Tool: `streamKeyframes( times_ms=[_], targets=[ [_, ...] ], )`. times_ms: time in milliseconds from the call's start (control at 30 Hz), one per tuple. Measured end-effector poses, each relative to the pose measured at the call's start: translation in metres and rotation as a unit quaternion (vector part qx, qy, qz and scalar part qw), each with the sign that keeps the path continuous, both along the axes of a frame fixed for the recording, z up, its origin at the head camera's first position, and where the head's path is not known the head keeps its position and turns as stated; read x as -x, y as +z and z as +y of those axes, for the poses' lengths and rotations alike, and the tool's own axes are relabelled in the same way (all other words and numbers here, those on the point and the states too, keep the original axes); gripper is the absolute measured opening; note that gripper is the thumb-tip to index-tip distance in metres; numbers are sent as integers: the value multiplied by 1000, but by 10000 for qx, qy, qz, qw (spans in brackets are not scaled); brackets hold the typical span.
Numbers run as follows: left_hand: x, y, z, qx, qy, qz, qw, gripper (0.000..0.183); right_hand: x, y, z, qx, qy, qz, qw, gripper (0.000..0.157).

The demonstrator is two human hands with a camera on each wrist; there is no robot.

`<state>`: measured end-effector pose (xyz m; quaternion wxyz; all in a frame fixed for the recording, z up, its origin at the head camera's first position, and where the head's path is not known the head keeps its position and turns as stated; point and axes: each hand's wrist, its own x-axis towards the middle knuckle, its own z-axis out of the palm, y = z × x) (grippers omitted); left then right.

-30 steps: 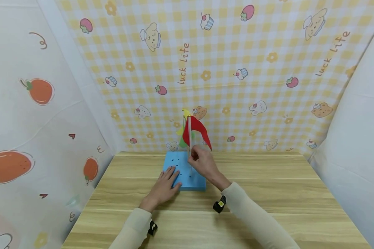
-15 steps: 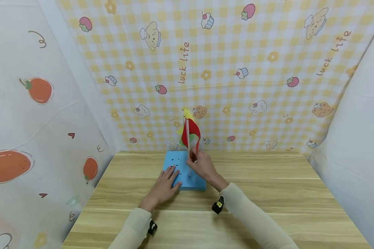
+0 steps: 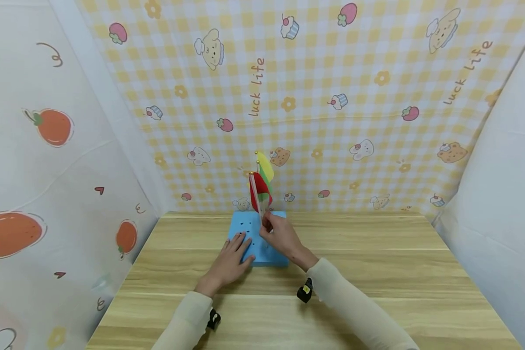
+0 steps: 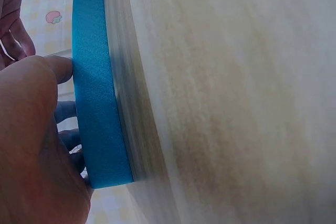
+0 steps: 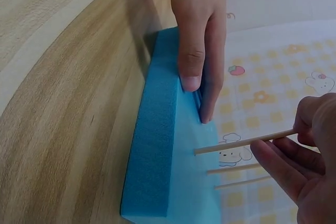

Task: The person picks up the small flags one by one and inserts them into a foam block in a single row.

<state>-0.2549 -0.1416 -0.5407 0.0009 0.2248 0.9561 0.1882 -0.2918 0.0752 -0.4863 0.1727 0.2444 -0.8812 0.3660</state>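
A small red flag (image 3: pixel 257 188) on a thin wooden stick leans left in the head view. My right hand (image 3: pixel 281 237) pinches that stick (image 5: pixel 236 144) between thumb and fingers, and its lower end meets the top of a blue foam block (image 3: pixel 272 258). With fingers spread, my left hand (image 3: pixel 229 261) lies flat on the block's left side, thumb near the front edge. Behind the red flag stand a yellow flag (image 3: pixel 266 166) and a green flag (image 3: pixel 267 181), partly hidden. In the right wrist view two more sticks rise from the block beyond the pinched one.
Several small dark holes dot the block's top, left of the flags. A wood-grain table (image 3: pixel 367 272) lies underneath. Yellow checked cloth (image 3: pixel 315 87) hangs close behind, with white printed cloth (image 3: pixel 83 170) at the left. Each wrist wears a black camera strap.
The red flag's stick has tipped left and its top has dropped a little. My right hand has shifted slightly left and down with it, while the left hand stays in place.
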Motion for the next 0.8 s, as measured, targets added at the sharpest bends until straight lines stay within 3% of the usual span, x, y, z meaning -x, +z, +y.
streamKeyframes(
  times_ms=[800],
  targets=[
    [-2,3,-2,-44,22,-47,10000,61,-5,-6,8,-73,-191,-600,9980,7]
  ],
)
